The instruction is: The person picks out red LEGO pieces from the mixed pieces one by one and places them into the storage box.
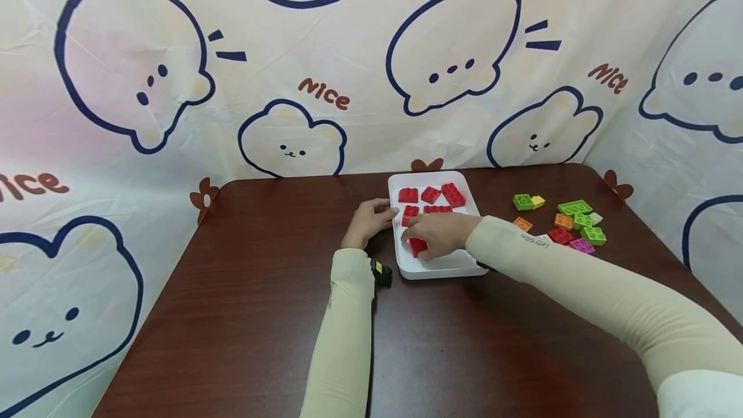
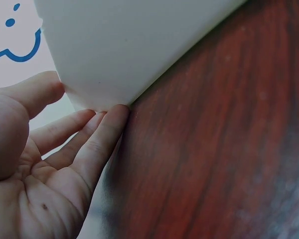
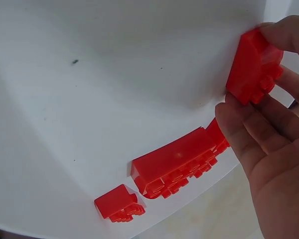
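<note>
In the head view a white tray [image 1: 444, 267] stands on the brown table with several red toy bricks in it. My right hand [image 1: 445, 233] reaches into its near half. The right wrist view shows that hand pinching a red building brick [image 3: 247, 69] between thumb and fingers, close to the tray wall. Farther along lie a long red brick [image 3: 174, 158] and a smaller red brick [image 3: 113, 200]. My left hand [image 1: 369, 219] is at the tray's left side. Its extended fingertips [image 2: 120, 113] touch the outer wall in the left wrist view, with the thumb at the edge.
Loose bricks lie right of the tray: several green bricks [image 1: 574, 207], an orange brick [image 1: 563, 221], a magenta brick [image 1: 582, 246], a red brick [image 1: 560, 235] and a yellow brick [image 1: 538, 201]. A patterned curtain [image 1: 371, 50] hangs behind the table [image 1: 244, 315].
</note>
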`<state>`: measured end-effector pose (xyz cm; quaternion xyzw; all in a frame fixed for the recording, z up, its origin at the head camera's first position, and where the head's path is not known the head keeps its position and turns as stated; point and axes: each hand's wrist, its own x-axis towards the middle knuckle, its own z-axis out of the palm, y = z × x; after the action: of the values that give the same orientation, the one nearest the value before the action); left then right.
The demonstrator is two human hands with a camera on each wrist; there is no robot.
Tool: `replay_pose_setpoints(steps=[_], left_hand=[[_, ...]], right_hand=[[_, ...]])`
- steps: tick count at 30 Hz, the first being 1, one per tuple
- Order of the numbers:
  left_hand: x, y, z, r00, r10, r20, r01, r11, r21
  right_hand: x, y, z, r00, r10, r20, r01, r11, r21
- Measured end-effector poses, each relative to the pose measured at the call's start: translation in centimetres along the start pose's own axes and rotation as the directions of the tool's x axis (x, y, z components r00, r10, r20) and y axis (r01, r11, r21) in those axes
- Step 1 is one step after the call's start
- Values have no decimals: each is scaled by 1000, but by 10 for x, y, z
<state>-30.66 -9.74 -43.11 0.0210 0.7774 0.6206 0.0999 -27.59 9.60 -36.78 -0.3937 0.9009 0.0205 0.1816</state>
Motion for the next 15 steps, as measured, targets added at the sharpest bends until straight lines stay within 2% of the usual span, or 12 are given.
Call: replay_pose_setpoints(steps=[6,15], left_hand=[[-1,0,1,1000,3,-3,-3,1000,7],[0,1,1,1000,-12,-11,12,1000,6]], right_hand=[[-3,2,-3,999,39,-1,-39,999,25],[-26,19,-18,994,64,-94,-60,997,47]])
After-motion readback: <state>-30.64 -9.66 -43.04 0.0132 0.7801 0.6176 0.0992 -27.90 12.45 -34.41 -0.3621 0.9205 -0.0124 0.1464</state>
